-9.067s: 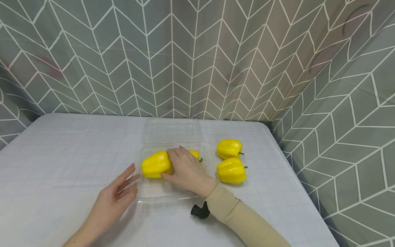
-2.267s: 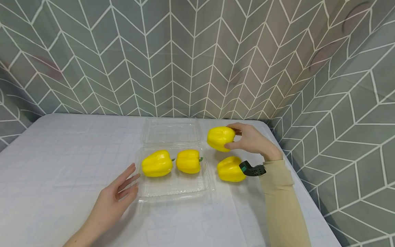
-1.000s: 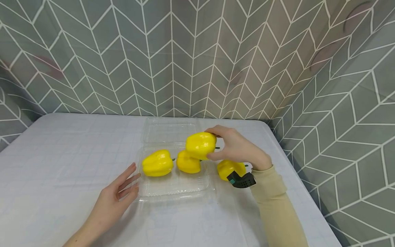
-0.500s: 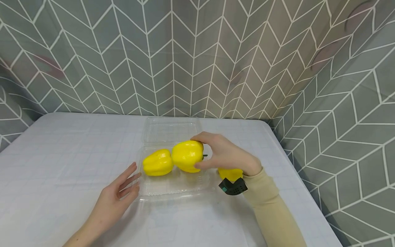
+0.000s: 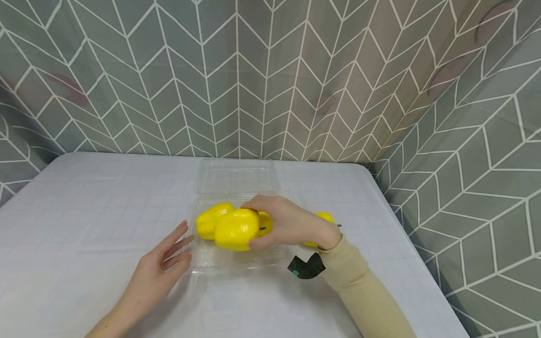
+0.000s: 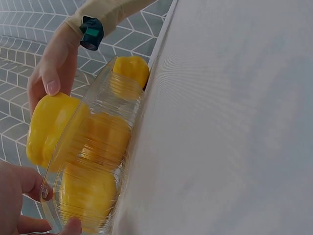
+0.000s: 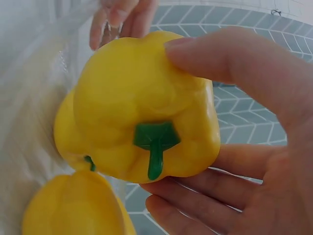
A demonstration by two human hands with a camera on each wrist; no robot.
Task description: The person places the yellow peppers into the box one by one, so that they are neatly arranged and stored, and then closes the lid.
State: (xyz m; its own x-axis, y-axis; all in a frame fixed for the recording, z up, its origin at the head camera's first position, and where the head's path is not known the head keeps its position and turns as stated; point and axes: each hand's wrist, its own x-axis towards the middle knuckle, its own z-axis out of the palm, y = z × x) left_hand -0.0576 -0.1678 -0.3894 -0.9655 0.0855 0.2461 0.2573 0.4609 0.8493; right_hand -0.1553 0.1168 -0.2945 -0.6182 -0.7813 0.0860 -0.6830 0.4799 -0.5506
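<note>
While LH [image 5: 158, 263] touches box [image 5: 207, 259], RH [image 5: 285, 221] holds 1 pepper [image 5: 235, 230] above.

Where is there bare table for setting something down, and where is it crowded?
Bare: the white table left of the clear container, beyond the left hand; and the near stretch between that hand and the right sleeve. Crowded: the container, with two peppers inside, a held pepper and the right hand above, and a loose pepper right of it.

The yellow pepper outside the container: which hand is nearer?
Right. In the head view, the right hand is just left of the outside pepper; the left hand is farther, at the left edge of the container.
</note>
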